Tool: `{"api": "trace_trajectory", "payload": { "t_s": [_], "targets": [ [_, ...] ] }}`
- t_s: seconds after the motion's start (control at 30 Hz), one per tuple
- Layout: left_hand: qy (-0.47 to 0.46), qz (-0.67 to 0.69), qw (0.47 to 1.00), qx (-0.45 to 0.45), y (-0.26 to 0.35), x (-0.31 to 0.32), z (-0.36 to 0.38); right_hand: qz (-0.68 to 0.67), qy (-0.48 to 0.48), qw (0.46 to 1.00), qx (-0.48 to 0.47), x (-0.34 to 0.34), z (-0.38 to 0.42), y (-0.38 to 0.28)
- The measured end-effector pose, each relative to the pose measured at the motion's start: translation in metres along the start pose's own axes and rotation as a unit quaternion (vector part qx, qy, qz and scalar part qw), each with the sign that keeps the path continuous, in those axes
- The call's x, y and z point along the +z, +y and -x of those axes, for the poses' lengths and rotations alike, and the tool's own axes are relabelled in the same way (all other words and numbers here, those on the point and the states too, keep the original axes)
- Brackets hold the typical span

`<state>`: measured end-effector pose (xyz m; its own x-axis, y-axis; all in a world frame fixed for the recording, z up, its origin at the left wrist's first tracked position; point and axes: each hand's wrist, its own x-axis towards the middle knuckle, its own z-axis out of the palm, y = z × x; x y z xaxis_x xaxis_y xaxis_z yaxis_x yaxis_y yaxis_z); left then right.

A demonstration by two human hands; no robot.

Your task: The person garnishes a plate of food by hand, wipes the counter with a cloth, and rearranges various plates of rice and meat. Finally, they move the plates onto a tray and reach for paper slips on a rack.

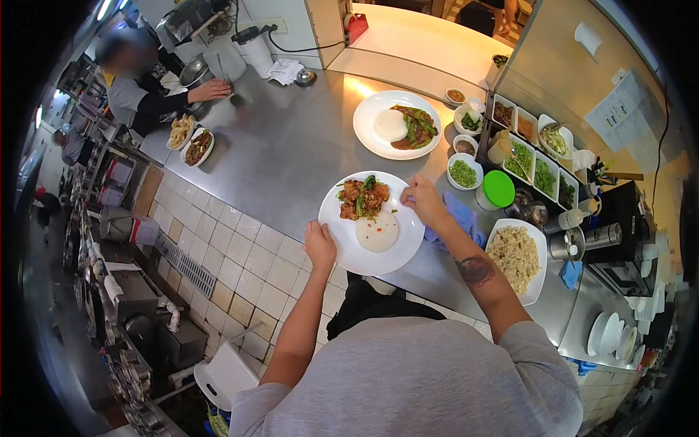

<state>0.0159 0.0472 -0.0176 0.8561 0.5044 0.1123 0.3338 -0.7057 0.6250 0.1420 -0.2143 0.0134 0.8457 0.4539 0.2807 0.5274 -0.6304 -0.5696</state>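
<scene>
A white round plate [340,251] carries a dome of white rice [377,231] with small red and green bits on it. Beside the rice lies browned, saucy food with green pieces [362,198]. My left hand [319,246] grips the plate's left rim, thumb on top. Over the right rim, my right hand [424,201] has its fingertips pinched together; whatever is between them is hidden. Farther back on the steel counter rests a white oval plate [364,131] with rice and a dark, saucy dish with green vegetables.
To the right are a bowl of chopped greens [463,172], a green-lidded container [498,189], garnish trays [545,175], a blue cloth [463,217] and a dish of fried rice [514,261]. A co-worker [135,91] stands far left, near two filled dishes [197,148].
</scene>
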Motion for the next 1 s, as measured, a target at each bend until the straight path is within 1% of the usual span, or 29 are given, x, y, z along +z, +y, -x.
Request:
{"api": "trace_trajectory", "payload": {
  "t_s": [0.1,0.2,0.3,0.4,0.5,0.6,0.7,0.8,0.9,0.97,1.0],
  "targets": [
    [-0.007,0.000,1.000,0.027,-0.004,-0.002,-0.008,0.084,-0.031,0.995,-0.054,-0.002,-0.009,-0.006],
    [-0.017,0.000,0.998,0.059,-0.007,-0.009,-0.018,0.080,-0.107,0.987,-0.093,-0.008,-0.017,-0.011],
    [-0.015,0.021,0.996,0.086,-0.004,-0.013,-0.022,0.113,-0.069,0.989,-0.066,0.001,-0.017,-0.012],
    [-0.002,0.046,0.995,0.090,-0.005,-0.011,-0.021,0.094,0.080,0.992,0.000,0.019,-0.009,-0.011],
    [0.017,0.070,0.994,0.085,-0.007,-0.005,-0.019,-0.057,0.175,0.980,0.077,0.011,-0.005,-0.009],
    [0.019,0.079,0.993,0.087,-0.010,-0.003,-0.020,-0.113,0.055,0.991,0.035,-0.017,0.002,-0.011],
    [0.014,0.075,0.994,0.084,-0.012,-0.001,-0.022,-0.155,0.034,0.983,0.097,-0.013,0.006,-0.003],
    [-0.012,0.084,0.994,0.073,-0.015,-0.006,-0.023,-0.150,0.009,0.979,0.138,-0.008,-0.007,-0.002],
    [-0.022,0.101,0.992,0.073,-0.013,-0.009,-0.033,-0.204,0.031,0.970,0.128,0.007,-0.026,0.004],
    [-0.006,0.108,0.990,0.090,-0.026,-0.004,-0.044,-0.207,0.097,0.967,0.112,0.017,-0.033,0.010],
    [-0.005,0.105,0.991,0.080,-0.033,-0.004,-0.049,-0.234,0.084,0.958,0.141,0.014,-0.035,0.007]
  ]
}}
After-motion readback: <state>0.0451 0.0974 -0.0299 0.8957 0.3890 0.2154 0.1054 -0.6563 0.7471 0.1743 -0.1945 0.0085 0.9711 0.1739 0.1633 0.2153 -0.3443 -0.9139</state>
